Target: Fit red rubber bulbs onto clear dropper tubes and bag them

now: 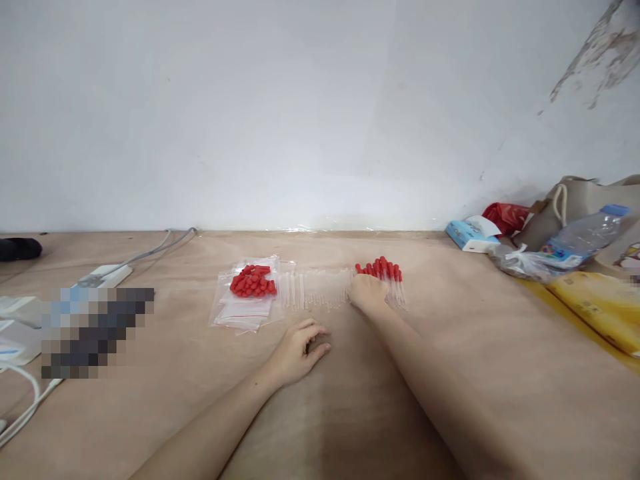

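Note:
My left hand (301, 351) rests on the table, holding nothing, its fingers loosely bent and the thumb apart from them. Farther forward, my right hand (369, 293) is curled over the right end of a row of thin clear tubes (325, 288). Its fingertips are hidden, so what they pinch cannot be made out. Just beyond and to the right of that hand lie several clear tubes with red rubber bulbs (391, 269) on their far ends. A heap of loose red bulbs (253, 283) sits on clear zip bags (245, 312) at the row's left.
On the left are a power strip (107, 275), white cables (30, 393) and a blurred-out dark item (100, 337). To the right stand a blue tissue box (470, 235), a plastic bottle (583, 235), a beige bag (535, 223) and a yellow package (595, 310). A white wall (300, 120) closes off the back.

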A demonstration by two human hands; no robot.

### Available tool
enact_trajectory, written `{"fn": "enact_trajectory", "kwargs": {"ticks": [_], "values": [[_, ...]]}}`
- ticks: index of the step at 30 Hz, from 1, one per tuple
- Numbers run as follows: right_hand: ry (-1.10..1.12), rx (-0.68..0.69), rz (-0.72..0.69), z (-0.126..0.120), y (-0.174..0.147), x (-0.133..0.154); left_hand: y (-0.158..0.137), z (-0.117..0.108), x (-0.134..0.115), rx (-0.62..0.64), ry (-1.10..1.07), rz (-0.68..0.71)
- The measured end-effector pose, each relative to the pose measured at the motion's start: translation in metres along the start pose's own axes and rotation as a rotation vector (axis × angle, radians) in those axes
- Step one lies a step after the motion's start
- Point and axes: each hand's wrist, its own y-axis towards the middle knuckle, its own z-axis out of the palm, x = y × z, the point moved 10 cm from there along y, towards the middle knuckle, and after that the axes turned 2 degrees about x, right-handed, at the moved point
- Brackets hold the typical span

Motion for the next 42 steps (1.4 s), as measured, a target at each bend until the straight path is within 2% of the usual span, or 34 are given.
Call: {"fn": "enact_trajectory", "kwargs": {"ticks": [3,5,7,8,11,13,14,15,18,23,26,30,37,39,42], "values": [[0.015,-0.038,0.070,-0.010,-0.007,-0.006,-0.001,-0.013,-0.002,-0.105,0.050,0.024],[0.022,-0.087,0.050,-0.020,-0.017,-0.009,-0.003,-0.042,0.001,-0.286,0.167,0.014],[0.064,-0.145,-0.053,-0.028,-0.030,-0.010,-0.008,-0.079,0.008,-0.470,0.342,-0.029],[0.113,-0.178,-0.143,-0.032,-0.038,-0.009,-0.009,-0.097,0.013,-0.521,0.432,-0.055],[0.263,-0.263,-0.420,-0.038,-0.068,-0.008,-0.002,-0.145,0.040,-0.560,0.653,-0.198],[0.274,-0.329,-0.545,-0.039,-0.087,-0.008,0.011,-0.168,0.066,-0.489,0.737,-0.316],[0.258,-0.364,-0.598,-0.039,-0.096,-0.007,0.021,-0.174,0.080,-0.415,0.756,-0.354],[0.237,-0.395,-0.646,-0.038,-0.104,-0.005,0.033,-0.174,0.094,-0.293,0.756,-0.367],[0.212,-0.439,-0.752,-0.035,-0.121,0.002,0.064,-0.174,0.118,-0.113,0.723,-0.328],[0.259,-0.451,-0.762,-0.035,-0.124,0.004,0.086,-0.165,0.134,0.022,0.634,-0.310],[0.255,-0.439,-0.756,-0.034,-0.123,0.003,0.086,-0.162,0.125,0.002,0.580,-0.307],[0.274,-0.418,-0.741,-0.033,-0.120,0.002,0.082,-0.163,0.100,-0.078,0.521,-0.275],[0.416,-0.341,-0.619,-0.031,-0.112,-0.010,0.070,-0.173,0.059,-0.207,0.435,-0.200],[0.430,-0.317,-0.601,-0.027,-0.111,-0.012,0.059,-0.159,0.048,-0.226,0.418,-0.184],[0.440,-0.315,-0.615,-0.024,-0.110,-0.011,0.037,-0.111,0.028,-0.203,0.301,-0.106]]}}
